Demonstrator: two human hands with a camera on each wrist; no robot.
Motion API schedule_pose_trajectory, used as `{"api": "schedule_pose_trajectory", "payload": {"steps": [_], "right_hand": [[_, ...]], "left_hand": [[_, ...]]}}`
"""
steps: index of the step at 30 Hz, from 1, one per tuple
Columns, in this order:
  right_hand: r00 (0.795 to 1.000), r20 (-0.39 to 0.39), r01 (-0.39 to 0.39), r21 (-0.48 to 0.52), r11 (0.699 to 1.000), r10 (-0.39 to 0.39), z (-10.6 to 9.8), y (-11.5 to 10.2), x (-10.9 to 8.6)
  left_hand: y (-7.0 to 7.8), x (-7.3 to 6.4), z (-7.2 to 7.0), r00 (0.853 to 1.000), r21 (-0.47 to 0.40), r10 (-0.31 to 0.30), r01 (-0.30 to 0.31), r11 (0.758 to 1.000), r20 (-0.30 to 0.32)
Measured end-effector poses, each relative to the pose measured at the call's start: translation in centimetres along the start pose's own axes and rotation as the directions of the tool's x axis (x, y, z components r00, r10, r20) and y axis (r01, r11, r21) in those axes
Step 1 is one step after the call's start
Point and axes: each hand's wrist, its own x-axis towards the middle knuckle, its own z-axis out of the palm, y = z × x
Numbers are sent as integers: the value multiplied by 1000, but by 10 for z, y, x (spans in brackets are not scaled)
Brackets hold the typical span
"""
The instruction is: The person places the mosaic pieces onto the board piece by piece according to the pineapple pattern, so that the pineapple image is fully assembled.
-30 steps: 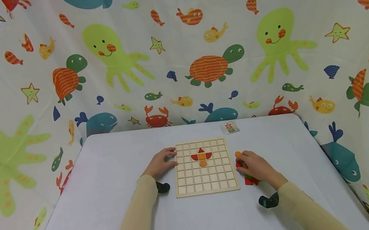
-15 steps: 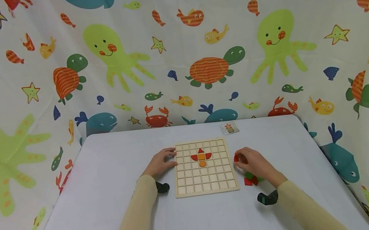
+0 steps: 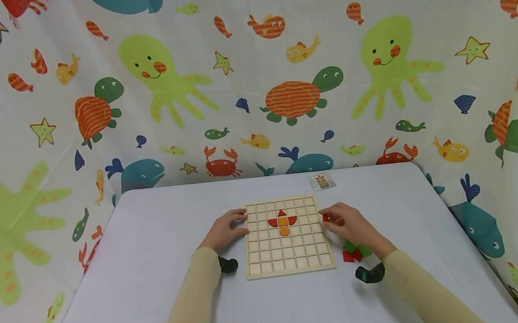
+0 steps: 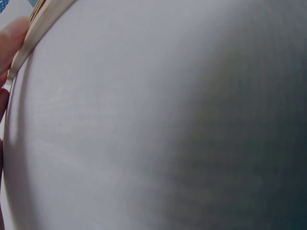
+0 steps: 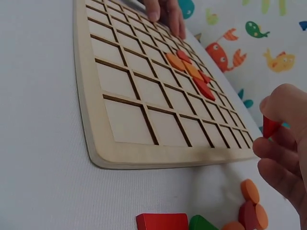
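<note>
The left hand (image 3: pixel 223 230) rests at the left edge of a wooden grid board (image 3: pixel 290 264), thumb and fingers spread and touching its rim. Set in the board's cells are a red triangle (image 3: pixel 281 212), an orange square (image 3: pixel 283 222), an orange disc (image 3: pixel 284 231) and two red rounded pieces (image 3: pixel 292 220), one on each side of the square. Just off the board's right edge, the right hand (image 3: pixel 350 221) pinches a small red block (image 5: pixel 270 127) between thumb and index finger. Part of that block is covered by the fingers, so its full shape cannot be told.
Loose red blocks (image 3: pixel 348 256) and green blocks (image 3: pixel 364 250) lie right of the board, with orange discs (image 5: pixel 250 190) beside them. A picture card (image 3: pixel 322 181) lies behind the board. Dark wrist cameras (image 3: pixel 370 273) hang under both wrists. A patterned cloth (image 3: pixel 233 64) hangs behind the table.
The right hand has lifted a red block out of the loose pieces and moved up and left to the board's right edge. More green blocks now show. The left hand stays put.
</note>
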Motion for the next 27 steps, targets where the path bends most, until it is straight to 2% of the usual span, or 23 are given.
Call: {"api": "schedule_pose_trajectory", "payload": {"steps": [10,14,18,22,27], "right_hand": [[1000,-20,2,113,994,0,-1,-1,3],[997,-12,-77,202,976,81,0,-4,5],[984,-3,-170,314,934,180,2,-7,8],[975,3,-205,376,904,220,2,-10,11],[973,13,-219,350,911,229,4,-11,14]], "left_hand": [[0,1,1,1000,13,-7,7,1000,-7],[0,0,1,1000,13,-18,19,1000,-2],[0,0,2,1000,12,-21,21,1000,2],[0,0,2,1000,15,-8,8,1000,-1],[-1,1,2,1000,23,-1,1,1000,-2]]}}
